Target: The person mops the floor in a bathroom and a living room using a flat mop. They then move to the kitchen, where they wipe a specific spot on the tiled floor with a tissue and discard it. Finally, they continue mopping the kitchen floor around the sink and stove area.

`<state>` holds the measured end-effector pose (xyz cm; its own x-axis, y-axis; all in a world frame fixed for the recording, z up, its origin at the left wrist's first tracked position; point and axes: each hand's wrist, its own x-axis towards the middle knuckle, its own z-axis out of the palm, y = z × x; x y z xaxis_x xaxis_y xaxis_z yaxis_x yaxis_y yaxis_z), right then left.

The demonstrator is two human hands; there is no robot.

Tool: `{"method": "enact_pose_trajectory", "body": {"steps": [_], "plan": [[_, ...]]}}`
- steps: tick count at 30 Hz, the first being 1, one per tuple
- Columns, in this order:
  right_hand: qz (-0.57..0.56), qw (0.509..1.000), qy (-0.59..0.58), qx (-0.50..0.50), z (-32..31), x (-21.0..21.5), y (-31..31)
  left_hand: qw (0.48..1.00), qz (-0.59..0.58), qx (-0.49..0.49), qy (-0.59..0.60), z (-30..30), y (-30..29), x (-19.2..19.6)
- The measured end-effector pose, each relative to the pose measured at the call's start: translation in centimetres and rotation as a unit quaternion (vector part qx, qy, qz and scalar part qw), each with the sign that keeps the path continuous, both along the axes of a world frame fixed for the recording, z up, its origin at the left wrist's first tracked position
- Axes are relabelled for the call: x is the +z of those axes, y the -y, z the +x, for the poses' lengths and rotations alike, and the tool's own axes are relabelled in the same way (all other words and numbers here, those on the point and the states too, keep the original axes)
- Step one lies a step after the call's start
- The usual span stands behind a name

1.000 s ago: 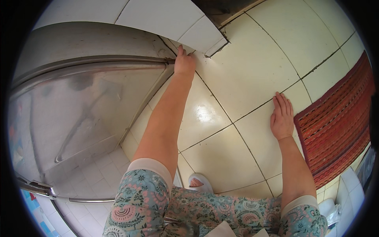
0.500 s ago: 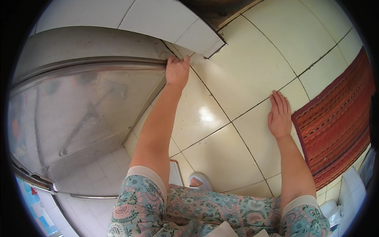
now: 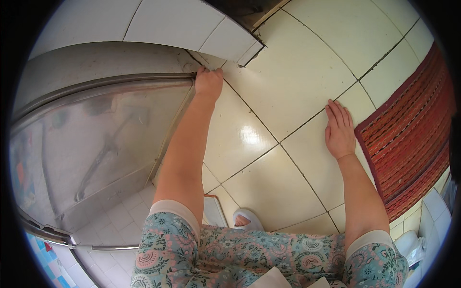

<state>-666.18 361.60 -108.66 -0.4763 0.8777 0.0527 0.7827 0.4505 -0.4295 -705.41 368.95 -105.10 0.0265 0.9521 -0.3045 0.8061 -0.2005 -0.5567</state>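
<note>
Up at the far end of a curved metal-framed shower door (image 3: 103, 139), my left hand (image 3: 209, 85) is closed, its fingers curled at the corner of the frame. The fingertips point away from me and are partly hidden. Cloudy glass fills the door, and reflections show in it. To the right, my right hand (image 3: 340, 137) holds nothing. Its fingers are stretched out close together above the pale floor tiles (image 3: 302, 115), near the corner of a striped red rug (image 3: 413, 129). Whether that hand touches anything cannot be made out.
A white tiled ledge (image 3: 177, 26) ends in a chipped corner ahead. Below me, a foot in a light slipper (image 3: 248, 220) stands beside a white, brown-edged panel (image 3: 214, 211). A metal bar (image 3: 115, 247) runs at lower left. At lower right sits a whitish rounded object (image 3: 407, 242).
My view has shifted slightly, so the ledge and door frame's end sit further left. Both hands keep nearly the same pose, the left still at the frame's corner.
</note>
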Motion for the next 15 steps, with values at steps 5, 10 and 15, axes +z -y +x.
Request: {"method": "enact_pose_trajectory", "body": {"steps": [5, 10, 15], "plan": [[-0.01, 1.0, 0.006, 0.0, -0.3, -0.2, 0.0, 1.0, 0.004, -0.027, -0.006, -0.2, 0.2, 0.1], [0.002, 1.0, 0.006, -0.002, -0.2, 0.1, -0.2, 0.995, 0.024, -0.033, -0.093, 0.7, 0.2, 0.5], [0.011, 1.0, 0.001, 0.003, -0.4, 0.0, -0.4, 0.991, -0.045, 0.003, -0.124, 1.9, 0.1, 1.4]]}}
